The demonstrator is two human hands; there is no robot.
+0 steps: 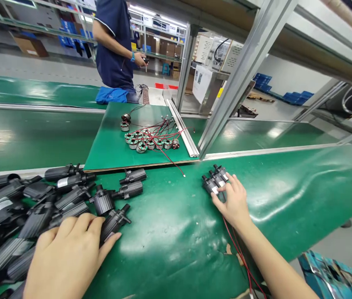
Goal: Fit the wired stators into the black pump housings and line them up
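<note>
My left hand [67,253] is closed round a black ribbed pump housing [113,222] at the right edge of a pile of similar black housings [37,222]. The housing's nozzle end points away to the right, and the palm hides its rear. Thumb and fingers of my right hand [233,197] grip the near end of a small row of black pump-like units with white labels [216,180]. They lie side by side on the green mat. Red and dark wires [235,245] run from under that hand toward the mat's near edge.
Beyond my hands a raised green board [110,151] bears several small round motors [141,145] with tangled red wires. A metal post [226,87] rises beside it. Across the conveyor [39,133] stands a person in a dark blue shirt [113,54], holding something small.
</note>
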